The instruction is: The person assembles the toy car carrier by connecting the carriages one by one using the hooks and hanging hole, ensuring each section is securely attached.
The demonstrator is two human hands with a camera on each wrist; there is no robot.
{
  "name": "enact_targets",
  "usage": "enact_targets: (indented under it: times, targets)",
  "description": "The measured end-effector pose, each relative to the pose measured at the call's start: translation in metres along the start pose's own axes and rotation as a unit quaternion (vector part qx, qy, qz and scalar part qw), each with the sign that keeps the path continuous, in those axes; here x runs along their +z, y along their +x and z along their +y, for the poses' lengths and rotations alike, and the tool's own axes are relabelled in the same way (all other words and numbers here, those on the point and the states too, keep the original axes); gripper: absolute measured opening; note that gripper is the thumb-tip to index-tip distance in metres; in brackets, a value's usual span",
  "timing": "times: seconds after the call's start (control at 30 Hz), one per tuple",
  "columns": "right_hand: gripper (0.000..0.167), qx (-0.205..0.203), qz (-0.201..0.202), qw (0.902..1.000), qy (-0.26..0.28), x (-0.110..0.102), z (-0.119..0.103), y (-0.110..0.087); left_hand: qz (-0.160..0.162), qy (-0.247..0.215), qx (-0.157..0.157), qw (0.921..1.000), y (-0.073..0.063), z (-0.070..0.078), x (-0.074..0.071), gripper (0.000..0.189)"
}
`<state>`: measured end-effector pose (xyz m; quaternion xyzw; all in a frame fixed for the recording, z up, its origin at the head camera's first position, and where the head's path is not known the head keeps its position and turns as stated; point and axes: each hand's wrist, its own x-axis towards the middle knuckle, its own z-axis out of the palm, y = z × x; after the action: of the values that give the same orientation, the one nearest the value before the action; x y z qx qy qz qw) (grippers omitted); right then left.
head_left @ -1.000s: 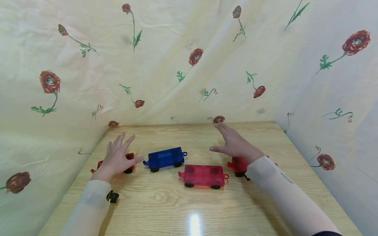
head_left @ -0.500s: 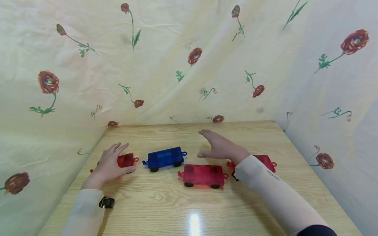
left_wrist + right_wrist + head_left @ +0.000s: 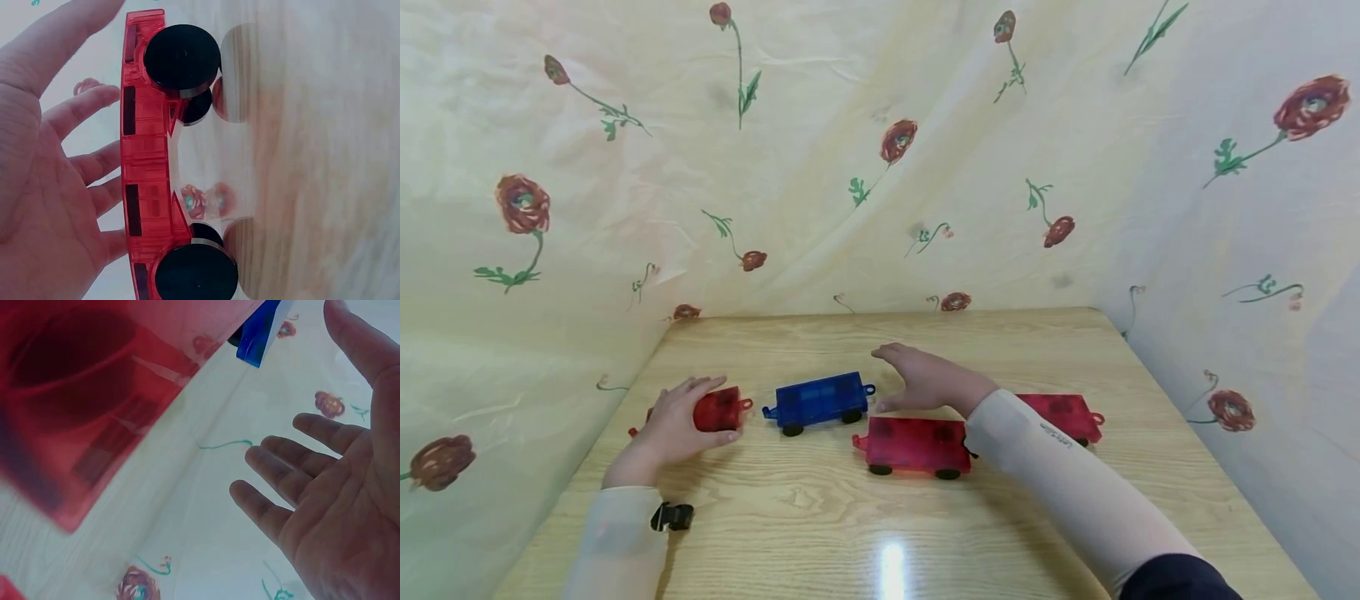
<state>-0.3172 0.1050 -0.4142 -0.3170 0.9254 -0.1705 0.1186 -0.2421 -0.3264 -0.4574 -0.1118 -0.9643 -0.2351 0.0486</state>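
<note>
On the left of the table, a red toy train car (image 3: 718, 408) stands on its wheels, partly covered by my left hand (image 3: 673, 427). The hand's thumb is on the near side and its fingers reach over the far side, without a visible firm grip. In the left wrist view, the fingers of the left hand (image 3: 50, 187) lie behind the car's red side (image 3: 147, 156). A blue toy train car (image 3: 820, 402) stands mid-table. Just right of it hovers my right hand (image 3: 932, 382), fingers spread and holding nothing, behind a red car (image 3: 917, 446) at the centre.
Another red car (image 3: 1063, 417) stands on the right, partly hidden by the right sleeve (image 3: 1037, 450). A flowered cloth (image 3: 812, 167) hangs behind and beside the wooden table (image 3: 805, 533). A black strap buckle (image 3: 672, 517) sticks out at the left wrist.
My right hand has moved left toward the blue car, uncovering the right-hand red car. The left hand has come lower around the left red car. The cars have stayed in place.
</note>
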Motion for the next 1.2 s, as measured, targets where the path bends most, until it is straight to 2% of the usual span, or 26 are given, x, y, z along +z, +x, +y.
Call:
enact_targets:
  times: [0.23, 0.43, 0.8, 1.2]
  targets:
    - [0.088, -0.012, -0.024, 0.9995, -0.013, 0.002, -0.01, 0.009, 0.002, 0.004, 0.003, 1.0, -0.003, -0.002, 0.003, 0.087]
    - [0.082, -0.019, -0.04, 0.9988, -0.019, 0.005, -0.017, 0.016, -0.007, 0.001, -0.007, 1.0, -0.006, -0.003, 0.003, 0.083]
    - [0.081, 0.022, -0.056, 0.9978, -0.026, 0.011, -0.028, 0.025, 0.009, 0.01, -0.016, 0.9998, -0.009, -0.006, 0.007, 0.069]
    - [0.08, 0.02, -0.056, 0.9975, -0.037, 0.013, -0.038, 0.026, 0.013, -0.004, -0.042, 0.999, -0.009, -0.004, 0.01, 0.071]
